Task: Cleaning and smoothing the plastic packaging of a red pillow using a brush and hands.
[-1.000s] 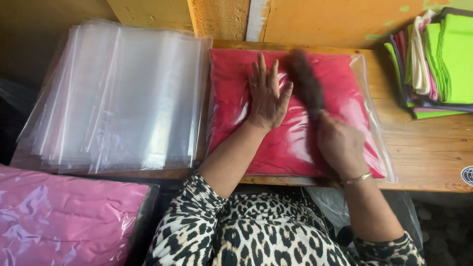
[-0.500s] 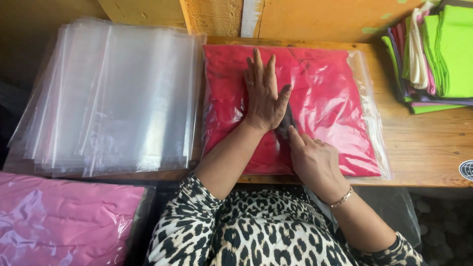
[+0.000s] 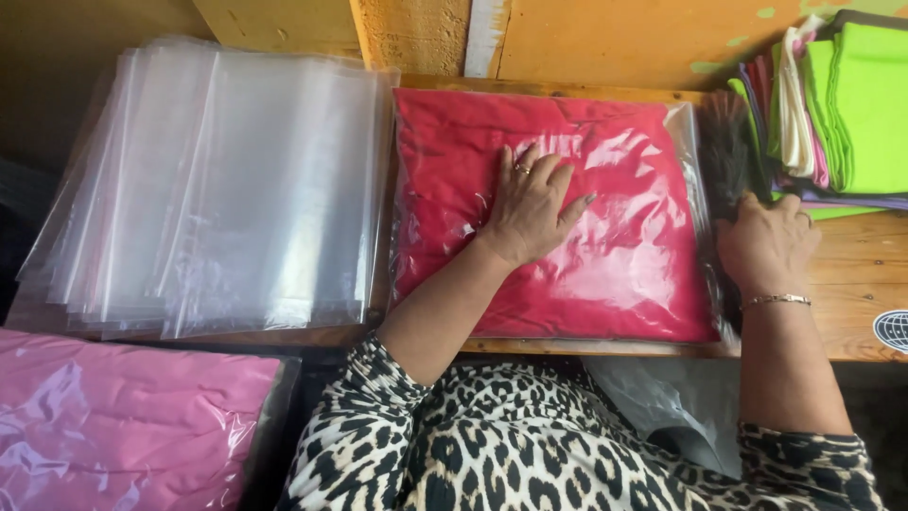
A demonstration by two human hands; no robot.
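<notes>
- Left hand (image 3: 532, 203) flat on the red bag (image 3: 605, 274), fingers spread, palm down near the bag's middle. Grip wide, holding nothing, just pressing.
- Ring on one left finger.
- Right hand (image 3: 766, 246) at the bag's right edge, grip closed around a dark brush (image 3: 726, 156); bristles point away from the person, blurred.
- Brush lies along the bag's right side, between the bag and the cloth stack (image 3: 842, 104).
- Bracelet (image 3: 776, 301) on the right wrist.
- Red bag: folded red cloth in clear plastic, flat on the desk (image 3: 861, 274), centre of view, near edge flush with the desk edge.
- Empty clear bags (image 3: 218, 189) stacked left of it, just beside, fanned out.
- Cloth stack far right: mostly green, some white, pink and purple layers.
- Pink bagged cloth (image 3: 123, 426) lower left, below desk level.
- Leopard-print sleeves on both arms.
</notes>
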